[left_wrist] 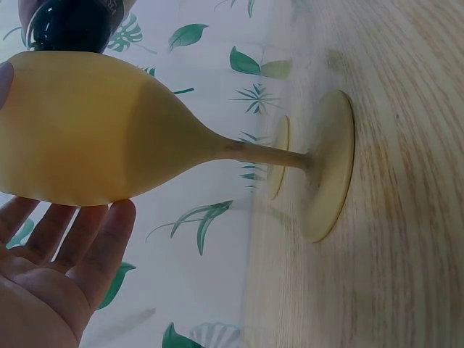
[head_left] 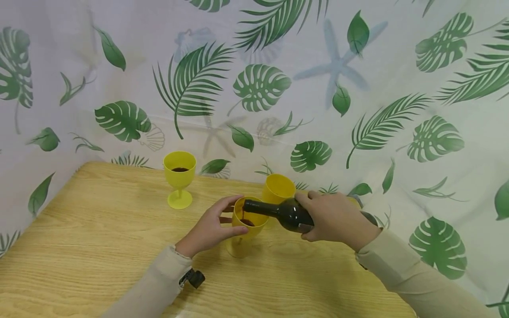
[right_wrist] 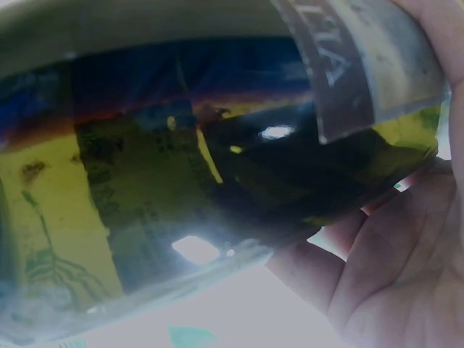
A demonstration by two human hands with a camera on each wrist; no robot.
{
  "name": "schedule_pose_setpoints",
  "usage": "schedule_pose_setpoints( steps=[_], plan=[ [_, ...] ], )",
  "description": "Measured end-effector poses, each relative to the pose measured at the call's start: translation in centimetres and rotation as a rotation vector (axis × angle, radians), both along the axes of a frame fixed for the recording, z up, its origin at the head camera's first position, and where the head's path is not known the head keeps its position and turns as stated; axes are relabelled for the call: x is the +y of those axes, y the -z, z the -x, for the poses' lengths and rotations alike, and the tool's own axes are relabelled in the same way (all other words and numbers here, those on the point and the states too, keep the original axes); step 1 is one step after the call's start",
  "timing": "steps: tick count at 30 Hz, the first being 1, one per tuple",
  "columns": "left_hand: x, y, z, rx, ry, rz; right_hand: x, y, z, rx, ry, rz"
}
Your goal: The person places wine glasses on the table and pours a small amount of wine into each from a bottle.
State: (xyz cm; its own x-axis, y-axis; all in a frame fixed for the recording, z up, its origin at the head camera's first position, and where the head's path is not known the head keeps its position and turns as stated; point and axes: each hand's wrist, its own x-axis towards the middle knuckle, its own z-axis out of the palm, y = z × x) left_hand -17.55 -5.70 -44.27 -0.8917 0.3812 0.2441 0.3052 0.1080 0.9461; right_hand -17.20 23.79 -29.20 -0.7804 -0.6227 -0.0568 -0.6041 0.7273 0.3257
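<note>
Left hand (head_left: 210, 227): holds the bowl of the middle cup, thumb on the near side, fingers along the far side.
Right hand (head_left: 338, 218): grips the bottle round its body, fingers wrapped over the glass.
Bottle (head_left: 292, 214): dark glass, tipped nearly level, neck pointing left, its mouth over the opening of the middle cup. The right wrist view shows part of a label (right_wrist: 333, 80) with a few pale letters.
Stream (head_left: 243, 213): thin and dark, falling from the bottle's mouth into the cup.
Middle cup (head_left: 256, 230): yellow, stemmed, round-footed, between the two hands above the table's middle; dark liquid lies low in its bowl. Whether it stands quite straight is hard to tell.
Left cup (head_left: 179, 176): yellow, upright, well apart from the hands near the far edge, with dark liquid inside.
Back cup (head_left: 276, 187): yellow, just behind the middle cup and slightly right, partly hidden by the bottle; its contents cannot be made out.
Table (head_left: 99, 229): light wood grain.
Cloth (head_left: 131, 66): white, printed with green leaves, pale shells and starfish, hanging behind the table.
Sleeves (head_left: 155, 282): beige, on both arms; a black device (head_left: 195, 278) sits at the left wrist.
</note>
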Motion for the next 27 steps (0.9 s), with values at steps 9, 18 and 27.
schedule_pose_setpoints(
  steps=[9, 18, 27],
  plan=[
    [-0.4, -0.1, 0.5, 0.001, 0.013, 0.006, -0.3, -0.1, 0.3, -0.009, 0.004, 0.008],
    [-0.6, -0.2, 0.9, 0.007, 0.023, 0.005, -0.6, -0.3, 0.5, -0.007, 0.015, 0.005],
    [-0.8, -0.4, 1.1, -0.005, 0.028, 0.011, -0.8, -0.5, 0.6, -0.010, 0.020, 0.010]
  ],
)
